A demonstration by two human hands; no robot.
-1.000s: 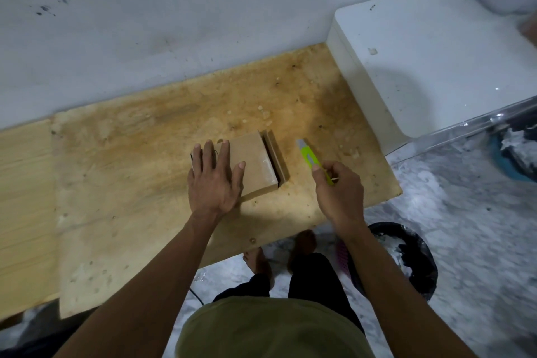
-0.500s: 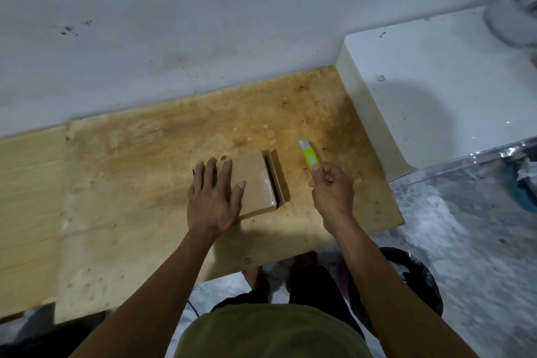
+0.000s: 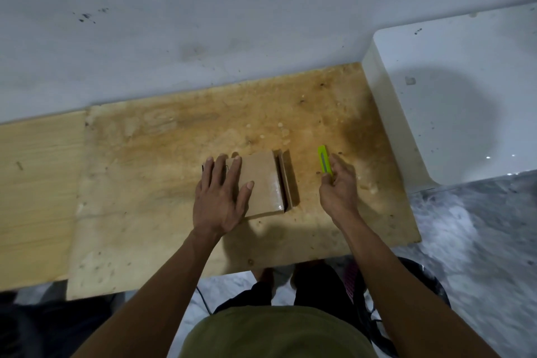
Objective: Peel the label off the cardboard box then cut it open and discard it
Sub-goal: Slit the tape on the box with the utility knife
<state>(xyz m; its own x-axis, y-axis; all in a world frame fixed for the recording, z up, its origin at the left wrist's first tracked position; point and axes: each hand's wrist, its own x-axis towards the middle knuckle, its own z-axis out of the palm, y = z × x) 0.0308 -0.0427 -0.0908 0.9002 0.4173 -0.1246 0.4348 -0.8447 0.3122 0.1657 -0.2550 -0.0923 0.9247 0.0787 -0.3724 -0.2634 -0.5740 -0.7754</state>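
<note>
A small brown cardboard box [image 3: 263,183] lies flat on the stained plywood board [image 3: 162,171]; a narrow flap stands up along its right edge. My left hand [image 3: 222,197] rests palm down on the box's left half with fingers spread, hiding that part. To the right of the box, my right hand [image 3: 338,189] grips a lime-green utility knife [image 3: 324,160], whose tip points away from me. The knife is apart from the box. No label shows on the visible cardboard.
A white block [image 3: 453,102] stands against the board's right end. A black bin [image 3: 418,282] sits on the marble floor below the board's front edge, behind my right forearm. A grey wall runs along the back. Pale wood [image 3: 37,183] extends to the left.
My right hand has shifted to the right and turned the knife more upright, away from the box. My left hand stays pressed on the box. The camera has tilted down a little.
</note>
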